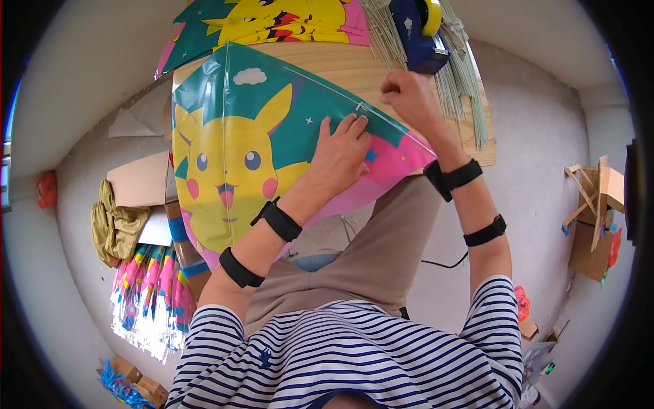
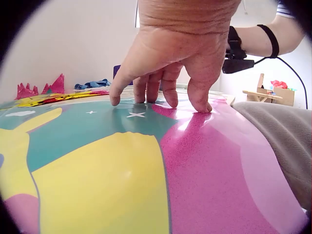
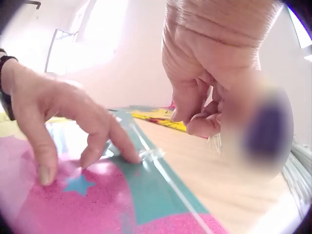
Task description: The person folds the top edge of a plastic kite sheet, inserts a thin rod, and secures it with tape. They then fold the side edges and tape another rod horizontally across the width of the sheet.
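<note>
A kite sheet (image 1: 300, 129) printed with a yellow cartoon character on teal and pink lies over the table's front part. My left hand (image 1: 340, 153) rests on it, fingertips spread and touching the sheet near its slanted edge. A thin pale rod (image 3: 165, 180) runs along that edge, with a clear tape piece (image 3: 153, 155) across it beside the left fingertips. My right hand (image 1: 412, 102) is raised off the sheet, fingers curled in. Between its thumb and fingers it pinches a small clear strip, seemingly tape (image 3: 214, 143). The tape dispenser (image 1: 428, 58) stands just beyond it.
More printed sheets (image 1: 286, 24) are stacked at the table's back. Bundles of thin pale sticks (image 1: 460, 88) lie right of the dispenser on the wooden table (image 1: 334, 65). Shiny folded kites (image 1: 153, 293) and an olive cloth (image 1: 116, 225) are at left; cartons (image 1: 593, 238) at right.
</note>
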Demonstrator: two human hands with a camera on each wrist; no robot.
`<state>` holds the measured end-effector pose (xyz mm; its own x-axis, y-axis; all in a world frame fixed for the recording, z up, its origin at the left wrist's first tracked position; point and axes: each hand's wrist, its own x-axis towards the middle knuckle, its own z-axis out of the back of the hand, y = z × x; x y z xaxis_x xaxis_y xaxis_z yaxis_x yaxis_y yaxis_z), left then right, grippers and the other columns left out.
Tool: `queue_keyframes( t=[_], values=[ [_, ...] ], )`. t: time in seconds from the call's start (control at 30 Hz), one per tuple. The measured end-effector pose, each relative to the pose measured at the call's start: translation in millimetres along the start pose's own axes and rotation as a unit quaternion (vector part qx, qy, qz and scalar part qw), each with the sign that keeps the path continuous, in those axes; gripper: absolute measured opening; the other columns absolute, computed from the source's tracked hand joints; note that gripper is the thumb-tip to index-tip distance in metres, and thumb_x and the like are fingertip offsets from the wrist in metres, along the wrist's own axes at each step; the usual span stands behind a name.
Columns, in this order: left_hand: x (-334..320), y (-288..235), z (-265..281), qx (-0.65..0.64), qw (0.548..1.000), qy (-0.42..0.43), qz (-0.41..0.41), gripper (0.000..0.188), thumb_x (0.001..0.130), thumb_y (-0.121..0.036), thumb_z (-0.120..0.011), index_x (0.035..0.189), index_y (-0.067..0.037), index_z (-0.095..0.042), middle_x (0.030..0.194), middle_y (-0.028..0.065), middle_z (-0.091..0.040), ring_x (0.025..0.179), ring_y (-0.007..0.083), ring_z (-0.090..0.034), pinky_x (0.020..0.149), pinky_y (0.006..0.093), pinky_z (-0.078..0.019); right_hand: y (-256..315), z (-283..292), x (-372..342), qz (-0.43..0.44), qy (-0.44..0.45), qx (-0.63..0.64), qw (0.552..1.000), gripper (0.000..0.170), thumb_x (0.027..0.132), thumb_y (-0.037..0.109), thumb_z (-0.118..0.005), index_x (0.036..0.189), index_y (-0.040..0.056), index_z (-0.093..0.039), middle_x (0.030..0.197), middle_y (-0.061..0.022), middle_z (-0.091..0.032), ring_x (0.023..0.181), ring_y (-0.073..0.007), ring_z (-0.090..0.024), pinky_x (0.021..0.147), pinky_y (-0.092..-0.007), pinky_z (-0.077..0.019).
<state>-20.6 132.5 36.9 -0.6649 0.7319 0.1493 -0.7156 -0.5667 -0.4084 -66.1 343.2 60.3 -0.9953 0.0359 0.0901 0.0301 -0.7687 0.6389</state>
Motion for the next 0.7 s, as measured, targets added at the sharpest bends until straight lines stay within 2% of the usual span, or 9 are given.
queue_keyframes(
  t=[0.13,0.23,0.33,0.4,0.53,0.63,0.7],
  values=[
    [-0.1,0.0,-1.2,0.001,1.0,0.006,0.005,0.046,0.067,-0.019,-0.085,0.106,-0.005,-0.065,0.141,0.0137,-0.052,0.136,0.031,-0.045,0.106,0.0609,-0.0376,-1.3,-36.3,-16.1,-0.01,-0.025,-0.032,0.999,0.009,0.074,0.011,-0.068,0.081,0.0065,-0.071,0.081,-0.017,-0.069,0.082,-0.0374,-0.067,0.072,-0.0466,-0.0526],
    [-0.4,-0.6,-1.7,0.004,1.0,0.014,0.009,0.052,0.067,-0.019,-0.086,0.112,-0.005,-0.064,0.141,0.0129,-0.052,0.137,0.0302,-0.044,0.106,0.0611,-0.0374,-0.8,-51.4,-13.6,0.03,-0.054,-0.045,0.997,0.008,0.075,0.011,-0.066,0.079,0.0059,-0.07,0.082,-0.0168,-0.069,0.084,-0.0378,-0.066,0.073,-0.0482,-0.052],
    [0.4,0.3,-2.8,0.009,1.0,0.016,0.013,0.059,0.067,-0.02,-0.086,0.119,-0.004,-0.062,0.14,0.0123,-0.052,0.137,0.0296,-0.044,0.106,0.0613,-0.0374,-2.4,-64.6,-14.1,0.042,-0.059,-0.123,0.99,0.006,0.075,0.008,-0.063,0.077,0.005,-0.067,0.084,-0.0169,-0.068,0.084,-0.0395,-0.065,0.072,-0.0486,-0.0518],
    [-0.6,-1.2,-1.7,0.009,1.0,0.015,0.015,0.064,0.066,-0.02,-0.086,0.123,-0.004,-0.06,0.14,0.012,-0.053,0.136,0.0296,-0.044,0.106,0.0615,-0.0374,-6.9,-67.9,-12.7,0.058,-0.051,-0.123,0.989,0.006,0.074,0.007,-0.061,0.077,0.0051,-0.066,0.086,-0.0172,-0.067,0.084,-0.0396,-0.065,0.071,-0.0477,-0.0522],
    [0.7,-0.6,0.0,0.008,1.0,0.022,0.011,0.063,0.066,-0.02,-0.086,0.122,-0.003,-0.061,0.14,0.0122,-0.052,0.137,0.0299,-0.044,0.106,0.0618,-0.037,-11.7,-63.4,-6.6,0.048,-0.018,-0.134,0.99,0.008,0.074,0.007,-0.059,0.077,0.0051,-0.067,0.087,-0.0176,-0.067,0.084,-0.0386,-0.065,0.07,-0.0473,-0.0525],
    [-0.7,-1.1,-2.5,0.006,1.0,0.018,0.013,0.058,0.067,-0.021,-0.085,0.117,-0.003,-0.062,0.142,0.0127,-0.051,0.138,0.0303,-0.043,0.106,0.0619,-0.0366,-15.6,-65.8,-22.6,0.079,-0.074,-0.138,0.984,0.009,0.074,0.006,-0.059,0.079,0.0056,-0.067,0.086,-0.0178,-0.068,0.085,-0.0378,-0.066,0.072,-0.0478,-0.0531],
    [0.7,-0.4,-1.8,0.007,0.999,0.027,0.017,0.055,0.068,-0.021,-0.084,0.114,-0.002,-0.062,0.144,0.0132,-0.05,0.139,0.0308,-0.042,0.106,0.062,-0.0363,-20.6,-54.2,-17.9,0.023,-0.038,-0.145,0.988,0.007,0.076,0.007,-0.062,0.079,0.006,-0.068,0.085,-0.0177,-0.068,0.085,-0.0379,-0.066,0.073,-0.048,-0.053]
  ],
)
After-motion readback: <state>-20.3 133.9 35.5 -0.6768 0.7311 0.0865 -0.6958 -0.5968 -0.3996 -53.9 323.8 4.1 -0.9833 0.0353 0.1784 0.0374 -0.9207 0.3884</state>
